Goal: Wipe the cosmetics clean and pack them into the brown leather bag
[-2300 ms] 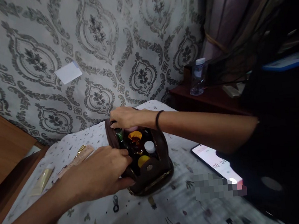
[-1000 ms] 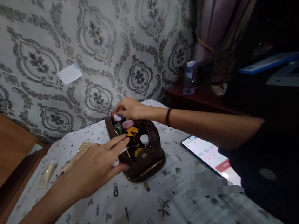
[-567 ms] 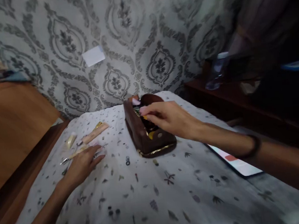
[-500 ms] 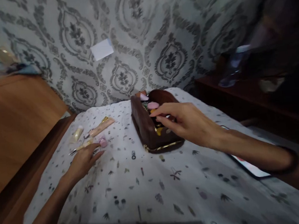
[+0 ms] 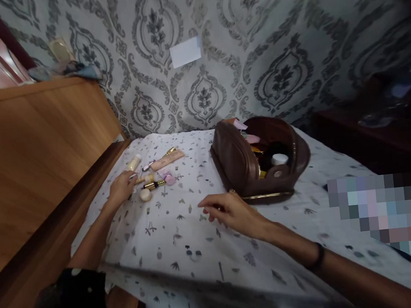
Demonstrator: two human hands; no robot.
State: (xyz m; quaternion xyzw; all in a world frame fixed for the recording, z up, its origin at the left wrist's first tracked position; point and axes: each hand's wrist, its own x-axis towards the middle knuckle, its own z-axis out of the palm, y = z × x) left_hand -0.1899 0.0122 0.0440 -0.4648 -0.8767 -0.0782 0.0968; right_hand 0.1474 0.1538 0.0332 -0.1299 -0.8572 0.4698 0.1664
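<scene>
My left hand (image 5: 121, 187) is at the left end of a small group of cosmetics, its fingers closed around something too small to make out. By its fingertips lie a cream tube (image 5: 134, 162), a black-and-gold tube (image 5: 153, 184) and a round cream-coloured piece (image 5: 145, 195). A pink round item (image 5: 169, 178) and a long peach tube (image 5: 167, 160) are a little farther right. My right hand (image 5: 229, 212) hovers over the patterned cloth with loosely bent fingers and nothing in it. Just beyond it stands an unzipped brown cosmetic bag (image 5: 237, 163), with a white-lidded jar (image 5: 279, 159) and pink pieces inside.
The patterned white cloth (image 5: 188, 281) covers the surface. A wooden panel (image 5: 43, 126) rises along the left side, with folded cloth on top. A white card (image 5: 185, 52) is on the wallpapered wall. A clear bottle (image 5: 399, 92) stands on a dark surface at right.
My right hand has come out of the bag and moved towards me over the cloth. My left hand has drawn away from the pink item to the group's left end. The camera has turned left.
</scene>
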